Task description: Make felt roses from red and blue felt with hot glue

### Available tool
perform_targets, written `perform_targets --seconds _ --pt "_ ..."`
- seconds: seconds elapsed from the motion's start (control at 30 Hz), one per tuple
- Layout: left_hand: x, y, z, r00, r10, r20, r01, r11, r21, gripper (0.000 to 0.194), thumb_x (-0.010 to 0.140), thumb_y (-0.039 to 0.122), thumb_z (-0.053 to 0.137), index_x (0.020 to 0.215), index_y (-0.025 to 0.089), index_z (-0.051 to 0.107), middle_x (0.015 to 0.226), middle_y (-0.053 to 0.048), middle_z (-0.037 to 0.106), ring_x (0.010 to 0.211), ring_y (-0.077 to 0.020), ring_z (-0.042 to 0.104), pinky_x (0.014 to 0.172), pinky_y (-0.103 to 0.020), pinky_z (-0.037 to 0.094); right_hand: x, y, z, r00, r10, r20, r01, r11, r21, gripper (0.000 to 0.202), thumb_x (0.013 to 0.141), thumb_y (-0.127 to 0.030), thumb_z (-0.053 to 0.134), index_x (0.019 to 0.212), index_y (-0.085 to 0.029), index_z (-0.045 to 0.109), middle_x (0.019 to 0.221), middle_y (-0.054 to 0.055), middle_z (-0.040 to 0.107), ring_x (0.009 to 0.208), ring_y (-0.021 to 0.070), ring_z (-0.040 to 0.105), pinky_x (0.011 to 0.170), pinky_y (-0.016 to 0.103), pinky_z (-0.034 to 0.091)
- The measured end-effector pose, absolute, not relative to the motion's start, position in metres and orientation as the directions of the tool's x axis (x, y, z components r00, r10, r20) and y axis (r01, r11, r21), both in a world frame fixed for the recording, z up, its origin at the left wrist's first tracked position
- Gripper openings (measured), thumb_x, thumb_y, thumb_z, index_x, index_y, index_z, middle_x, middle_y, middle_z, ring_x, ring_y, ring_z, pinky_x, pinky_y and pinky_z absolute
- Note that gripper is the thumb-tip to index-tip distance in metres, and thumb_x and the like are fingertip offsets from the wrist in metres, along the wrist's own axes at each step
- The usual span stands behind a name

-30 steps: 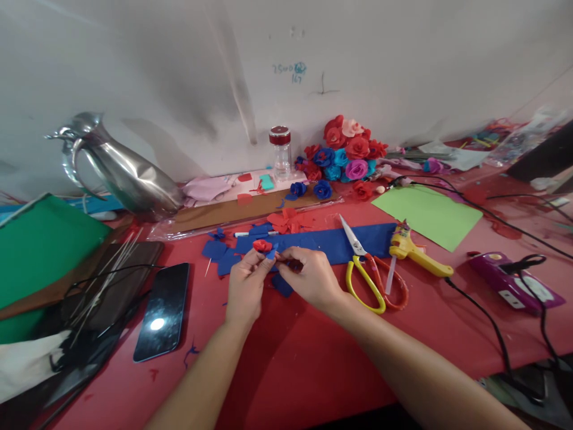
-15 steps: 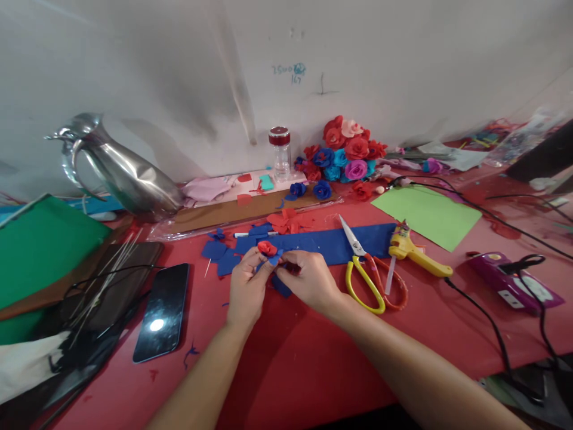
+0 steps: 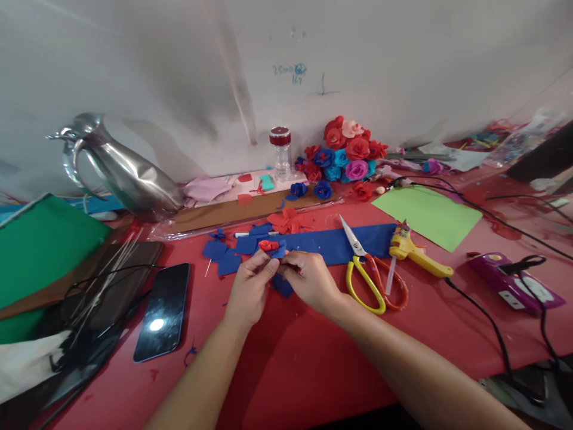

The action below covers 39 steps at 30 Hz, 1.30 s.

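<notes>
My left hand point(image 3: 251, 285) pinches the base of a small paper flower point(image 3: 267, 245), which has a red rolled centre and a blue petal point(image 3: 281, 248) on its right side. Thumb and fingers of my right hand point(image 3: 310, 276) are closed at the lower edge of that blue petal. Both hands are just above the red table, their fingertips close together. Behind them lie cut blue paper pieces point(image 3: 216, 250), a heap of red petals point(image 3: 289, 221) and a long blue paper strip point(image 3: 333, 243).
Scissors point(image 3: 367, 272) and a yellow glue gun point(image 3: 414, 252) lie right of my hands, near a purple power socket point(image 3: 510, 283). At left are a phone point(image 3: 162, 312) and a steel jug point(image 3: 128, 170). Finished paper roses point(image 3: 344, 152) and a jar point(image 3: 281, 156) stand by the wall.
The flower has turned slightly between my fingers, and its blue petal now stands up more on the right. My right fingertips have shifted a little; the tools and papers lie as before.
</notes>
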<state>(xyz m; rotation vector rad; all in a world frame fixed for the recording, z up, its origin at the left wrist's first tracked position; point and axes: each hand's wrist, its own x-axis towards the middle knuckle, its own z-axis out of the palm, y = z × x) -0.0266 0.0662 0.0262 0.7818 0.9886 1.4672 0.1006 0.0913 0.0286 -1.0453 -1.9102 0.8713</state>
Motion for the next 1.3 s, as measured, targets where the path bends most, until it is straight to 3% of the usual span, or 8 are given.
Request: perform_targets --seconds 0.23,0.47,0.6,0.73,0.97,1.17,1.3 --pt "-0.0263 0.0668 0.0312 -0.172 0.971 -0.165 -0.507 0.056 0.860 0.028 0.046 0.031 0.092 0.064 0.021 0.074 0.076 -0.001 0.074 0.076 -0.0154 0.066 0.081 -0.031 0.051 0.1008 0.0901 0.0306 -0.349 0.876 0.334 0.329 0.448 -0.831 0.022 0.082 -0.010 0.054 0.070 -0.021 0.069 0.073 0.003 0.073 0.067 0.0170 0.067 0.063 0.024 0.047" --pt "-0.0275 0.0674 0.0316 -0.169 0.968 -0.184 -0.530 0.068 0.846 0.026 0.046 0.026 0.092 0.063 0.021 0.073 0.073 0.000 0.074 0.073 -0.0145 0.066 0.079 -0.030 0.051 0.1009 0.0901 0.0296 -0.357 0.873 0.333 0.324 0.449 -0.833 0.020 0.083 -0.012 0.055 0.073 -0.022 0.069 0.076 0.002 0.073 0.070 0.0172 0.067 0.065 0.025 0.047" --pt "-0.0282 0.0687 0.0303 -0.189 0.968 -0.166 -0.523 0.044 0.852 0.024 0.043 0.022 0.091 0.054 0.021 0.070 0.066 0.001 0.072 0.067 -0.0130 0.063 0.074 -0.029 0.051 0.1010 0.0901 0.0293 -0.356 0.876 0.326 0.320 0.442 -0.838 0.019 0.082 -0.010 0.055 0.073 -0.021 0.068 0.077 0.003 0.073 0.072 0.0174 0.068 0.064 0.024 0.046" --pt "-0.0292 0.0694 0.0292 -0.237 0.961 -0.143 -0.487 0.010 0.874 0.027 0.041 0.019 0.091 0.061 0.022 0.074 0.072 0.001 0.073 0.068 -0.0145 0.064 0.072 -0.030 0.052 0.1011 0.0900 0.0289 -0.356 0.871 0.338 0.316 0.453 -0.834 0.019 0.080 -0.006 0.054 0.073 -0.020 0.067 0.080 0.004 0.074 0.072 0.0175 0.067 0.065 0.024 0.047" --pt "-0.0274 0.0677 0.0315 -0.227 0.966 -0.122 -0.455 0.006 0.891 0.024 0.048 0.025 0.090 0.064 0.021 0.073 0.075 0.000 0.073 0.075 -0.0155 0.064 0.082 -0.032 0.051 0.1009 0.0905 0.0280 -0.341 0.877 0.340 0.322 0.448 -0.834 0.018 0.083 -0.011 0.055 0.080 -0.021 0.070 0.084 0.005 0.075 0.076 0.0189 0.069 0.069 0.027 0.049" --pt "-0.0278 0.0693 0.0301 -0.217 0.973 -0.079 -0.453 -0.029 0.891 0.023 0.047 0.028 0.091 0.057 0.020 0.072 0.069 0.002 0.071 0.071 -0.0123 0.062 0.078 -0.028 0.051 0.1009 0.0904 0.0272 -0.359 0.861 0.361 0.296 0.471 -0.831 0.018 0.083 -0.012 0.054 0.080 -0.020 0.070 0.084 0.005 0.075 0.076 0.0185 0.069 0.069 0.026 0.050" --pt "-0.0288 0.0695 0.0304 -0.221 0.974 -0.043 -0.402 -0.051 0.914 0.023 0.047 0.026 0.090 0.060 0.020 0.073 0.072 0.001 0.071 0.072 -0.0141 0.063 0.080 -0.031 0.052 0.1010 0.0897 0.0275 -0.362 0.848 0.386 0.306 0.500 -0.810 0.017 0.081 -0.010 0.056 0.076 -0.020 0.069 0.080 0.005 0.075 0.073 0.0179 0.068 0.068 0.026 0.050"
